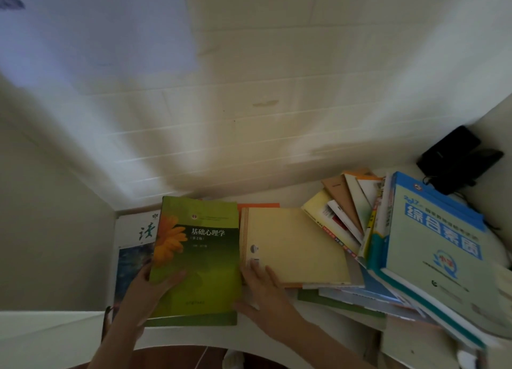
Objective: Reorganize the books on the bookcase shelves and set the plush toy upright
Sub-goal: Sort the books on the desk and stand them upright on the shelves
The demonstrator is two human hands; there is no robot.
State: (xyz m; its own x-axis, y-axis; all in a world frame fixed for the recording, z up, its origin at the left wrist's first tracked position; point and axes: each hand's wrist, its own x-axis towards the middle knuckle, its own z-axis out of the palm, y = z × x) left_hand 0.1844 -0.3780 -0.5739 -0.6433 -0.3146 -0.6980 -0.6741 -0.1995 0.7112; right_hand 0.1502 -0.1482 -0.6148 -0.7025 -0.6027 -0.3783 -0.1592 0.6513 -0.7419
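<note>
— Fingers first?
— Gripped the green book (pixel 199 257) with the left hand (pixel 144 288): thumb over the cover, the rest curled behind its left edge. Laid the right hand (pixel 266 288) flat on the yellow book (pixel 299 244), fingers straight and apart, at its near left corner.
— And outward?
— Found the green book's long axis running from the shelf's (pixel 293 195) front edge toward the back, near the left end, over a white book (pixel 133 230). Found the yellow book touching it on the right. Saw no plush toy. Judged the left hand better placed to stand the green book up.

White book (pixel 133 238) mostly under green book (pixel 196 260); black object (pixel 457 158) blurred.
</note>
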